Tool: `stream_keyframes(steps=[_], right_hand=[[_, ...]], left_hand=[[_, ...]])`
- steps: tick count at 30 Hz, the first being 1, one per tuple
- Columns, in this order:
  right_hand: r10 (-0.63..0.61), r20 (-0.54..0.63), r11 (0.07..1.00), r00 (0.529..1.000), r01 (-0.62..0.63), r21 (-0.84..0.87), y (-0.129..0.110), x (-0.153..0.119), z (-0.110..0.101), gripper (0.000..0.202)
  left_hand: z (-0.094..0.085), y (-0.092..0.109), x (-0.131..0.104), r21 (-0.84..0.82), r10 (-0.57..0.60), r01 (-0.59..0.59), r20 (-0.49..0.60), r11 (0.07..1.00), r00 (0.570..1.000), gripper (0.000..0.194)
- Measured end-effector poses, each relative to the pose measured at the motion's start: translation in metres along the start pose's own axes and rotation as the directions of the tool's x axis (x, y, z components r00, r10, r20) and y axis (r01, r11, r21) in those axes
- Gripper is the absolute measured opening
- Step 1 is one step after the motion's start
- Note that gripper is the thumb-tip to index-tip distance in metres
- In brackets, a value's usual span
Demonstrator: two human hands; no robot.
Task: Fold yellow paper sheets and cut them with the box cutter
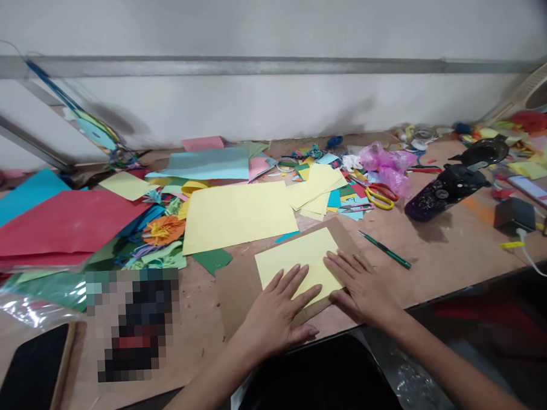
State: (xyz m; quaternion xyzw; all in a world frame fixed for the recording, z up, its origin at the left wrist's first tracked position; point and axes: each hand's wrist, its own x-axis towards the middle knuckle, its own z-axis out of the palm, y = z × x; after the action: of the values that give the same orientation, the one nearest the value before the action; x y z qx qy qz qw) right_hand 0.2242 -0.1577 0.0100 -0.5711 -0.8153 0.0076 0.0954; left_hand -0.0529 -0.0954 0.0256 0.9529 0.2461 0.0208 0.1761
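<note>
Work position: near edge of a brown-surfaced table point(434, 255). At front centre, on top of a flat brown cardboard piece point(236, 288), a pale yellow rectangular paper sheet point(298, 247), set at a slight angle. Near edge partly covered by the hands.

Left hand point(278, 307): open, palm down, fingers spread over the near part of the sheet, thumb apart toward the table edge. Right hand point(361, 286): open, palm down, fingers laid over the right edge of the same sheet. Nothing gripped in either hand; flat contact only.

To the right of the cardboard, lying slantwise and within the table edge: a slim green pen-shaped tool with a metallic front end point(384, 248).

Directly beyond the cardboard: a larger pale yellow paper sheet point(238, 215), with a dark green paper offcut point(212, 260) at the lower left corner. Farther right: scissors with red and yellow handles point(379, 198), just in front of a crumpled pink plastic bag point(389, 160).

At right: a dark bottle with the lid raised point(445, 191), near a black box-shaped adapter point(514, 214) with a white cable attached.

At left: large red sheets point(61, 229) beside an orange fringed paper piece point(163, 231). At the near left corner: a dark-screened phone point(31, 376). Adjacent item pixelated; identity not readable.
</note>
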Motion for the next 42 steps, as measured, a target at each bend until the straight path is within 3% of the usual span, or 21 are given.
stream_keyframes(steps=[4, 8, 12, 14, 16, 18, 20, 26, 30, 33, 37, 40, 42], right_hand=[[0.076, -0.043, 0.995, 0.996, -0.079, -0.065, 0.017, -0.006, -0.007, 0.055], [0.095, -0.074, 0.994, 0.993, -0.099, -0.056, 0.012, 0.008, -0.024, 0.040], [0.105, -0.004, 0.994, 0.994, -0.105, -0.007, 0.011, 0.038, -0.040, 0.012], [0.056, 0.042, 0.995, 0.998, -0.059, 0.078, 0.020, 0.056, -0.045, 0.017], [-0.014, 0.077, 0.983, 0.997, 0.000, 0.183, 0.033, 0.074, -0.047, 0.048], [-0.053, 0.124, 0.974, 0.991, 0.024, 0.227, 0.043, 0.091, -0.048, 0.076], [-0.054, 0.190, 0.977, 0.980, 0.012, 0.214, 0.049, 0.106, -0.050, 0.087], [-0.049, 0.323, 0.980, 0.945, -0.016, 0.197, 0.048, 0.129, -0.056, 0.075], [-0.043, 0.312, 0.970, 0.949, -0.035, 0.240, 0.044, 0.121, -0.060, 0.061], [-0.084, 0.236, 0.925, 0.968, -0.012, 0.380, 0.044, 0.110, -0.064, 0.069], [-0.132, 0.152, 0.818, 0.980, 0.022, 0.575, 0.050, 0.098, -0.060, 0.081], [-0.001, 0.084, 0.759, 0.996, -0.054, 0.648, 0.055, 0.092, -0.053, 0.081], [0.088, 0.018, 0.698, 0.996, -0.074, 0.712, 0.055, 0.089, -0.052, 0.085]], left_hand=[[0.006, -0.007, -0.018, 0.036, -0.028, 0.029, -0.015, 0.999, 0.999, 0.078], [0.006, -0.011, -0.032, 0.048, -0.049, 0.053, -0.071, 0.997, 0.996, 0.070], [-0.012, -0.013, -0.028, -0.080, -0.138, 0.128, -0.131, 0.989, 0.982, 0.038], [-0.025, -0.019, -0.022, -0.139, -0.238, 0.215, -0.184, 0.967, 0.954, 0.031], [-0.036, -0.028, -0.017, -0.116, -0.319, 0.300, -0.232, 0.947, 0.919, 0.021], [-0.044, -0.038, -0.012, -0.056, -0.359, 0.356, -0.238, 0.933, 0.903, 0.035], [-0.049, -0.046, -0.007, -0.028, -0.384, 0.387, -0.202, 0.922, 0.901, 0.056], [-0.064, -0.050, 0.011, -0.003, -0.390, 0.391, -0.088, 0.920, 0.917, 0.080], [-0.069, -0.047, 0.013, 0.031, -0.421, 0.425, -0.096, 0.905, 0.902, 0.081], [-0.063, -0.046, 0.008, 0.001, -0.419, 0.423, -0.136, 0.906, 0.898, 0.083], [-0.052, -0.046, 0.000, -0.103, -0.504, 0.493, -0.173, 0.864, 0.846, 0.098], [-0.048, -0.045, -0.003, -0.239, -0.579, 0.534, -0.193, 0.811, 0.792, 0.107], [-0.049, -0.044, -0.003, -0.411, -0.645, 0.520, -0.269, 0.749, 0.715, 0.108]])
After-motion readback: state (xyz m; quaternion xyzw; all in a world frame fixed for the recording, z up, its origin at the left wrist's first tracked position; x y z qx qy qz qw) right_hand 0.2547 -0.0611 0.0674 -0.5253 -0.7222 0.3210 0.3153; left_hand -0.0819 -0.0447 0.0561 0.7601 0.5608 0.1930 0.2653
